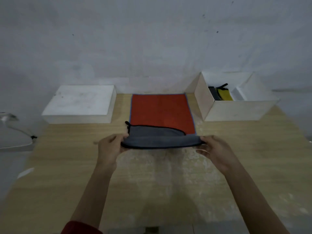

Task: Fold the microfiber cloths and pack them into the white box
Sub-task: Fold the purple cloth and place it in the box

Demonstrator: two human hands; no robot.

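While the left hand (109,147) pinches one end of the grey cloth (160,141), held half-folded over the table (152,183), the right hand (214,149) pinches the other end. Folding step, unfinished. Next, likely: double it flat, then carry it right into the open white box (236,110).

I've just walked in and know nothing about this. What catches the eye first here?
The bright orange cloth, spread flat at the back middle of the table, jumps out first. Just in front of it, the left hand and right hand hold a folded gray cloth by its ends. At back right stands an open white box with a yellow cloth inside.
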